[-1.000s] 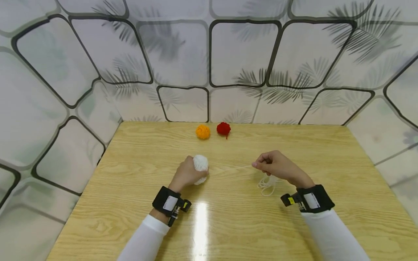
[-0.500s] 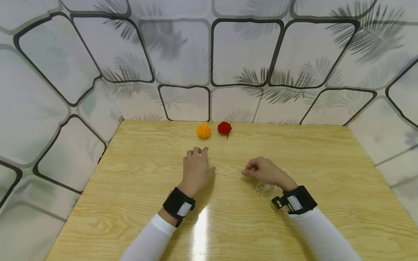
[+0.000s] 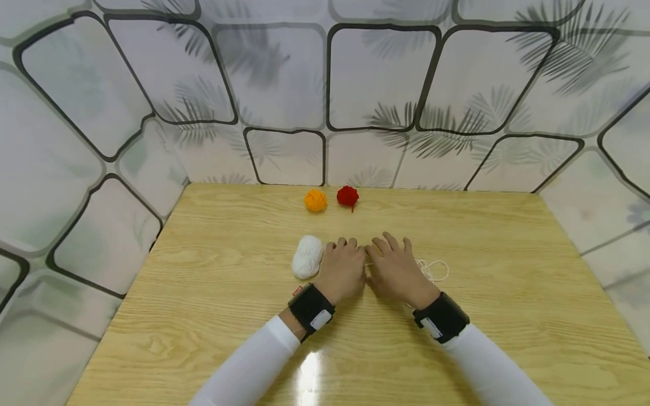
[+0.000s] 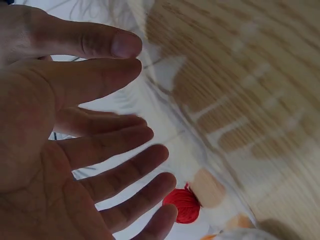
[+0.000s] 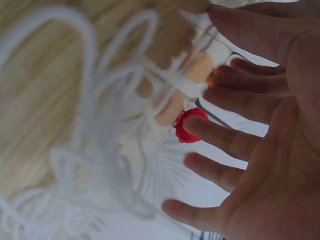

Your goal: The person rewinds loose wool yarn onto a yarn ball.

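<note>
My left hand and right hand lie side by side low over the table's middle, backs up, thumbs close together. Both wrist views show the fingers loosely straight and apart, with nothing between them. Just left of the left hand rests a white yarn ball. A white strand crosses the table in front of the left fingers. Loose loops of white yarn lie right of the right hand, partly behind it; these loops look large and blurred in the right wrist view.
Toward the back edge of the wooden table sit an orange yarn ball and a red yarn ball with a short tail. A patterned curtain surrounds the table's back and sides.
My left hand has let go of the white yarn ball and moved right. The right hand has released the strand it pinched and come left, so the hands now meet.
</note>
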Demonstrator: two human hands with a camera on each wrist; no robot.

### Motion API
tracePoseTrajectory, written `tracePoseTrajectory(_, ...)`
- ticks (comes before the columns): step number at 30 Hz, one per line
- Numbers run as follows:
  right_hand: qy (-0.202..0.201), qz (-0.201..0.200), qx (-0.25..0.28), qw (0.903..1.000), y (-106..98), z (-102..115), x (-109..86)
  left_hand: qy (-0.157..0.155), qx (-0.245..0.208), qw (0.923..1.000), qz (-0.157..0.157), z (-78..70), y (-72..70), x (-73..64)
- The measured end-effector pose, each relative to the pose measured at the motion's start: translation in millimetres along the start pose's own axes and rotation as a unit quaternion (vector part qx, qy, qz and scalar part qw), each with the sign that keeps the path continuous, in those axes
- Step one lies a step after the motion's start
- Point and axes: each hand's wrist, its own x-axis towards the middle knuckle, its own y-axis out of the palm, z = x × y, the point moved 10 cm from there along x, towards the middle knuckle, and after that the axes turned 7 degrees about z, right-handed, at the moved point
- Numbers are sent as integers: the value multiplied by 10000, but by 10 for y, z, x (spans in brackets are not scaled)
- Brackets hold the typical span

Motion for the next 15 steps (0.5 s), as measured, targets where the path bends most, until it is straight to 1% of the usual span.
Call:
tracePoseTrajectory(3, 125, 7, 136, 9998, 8, -111, -25, -160, 126, 9998, 58, 65, 18, 23)
tracePoseTrajectory(6, 219, -36, 217, 9995, -3, -206, -56, -302, 305, 9986, 308, 149, 66, 18)
tracePoseTrajectory(7, 225, -72, 212, 9995, -6, -228, -65, -296, 342, 9982, 403, 161, 86, 17)
tracePoseTrajectory(10, 217, -184, 93, 9996, 7, -268, -84, -210, 382, 9975, 559, 165, 129, 7)
tracePoseTrajectory(12, 249, -321, 41, 9992, 14, -290, -95, -215, 267, 9980, 529, 173, 142, -3)
tracePoseTrajectory(15, 393, -555, 8, 9977, 13, -345, -119, -342, 193, 9987, 319, 207, 102, -9)
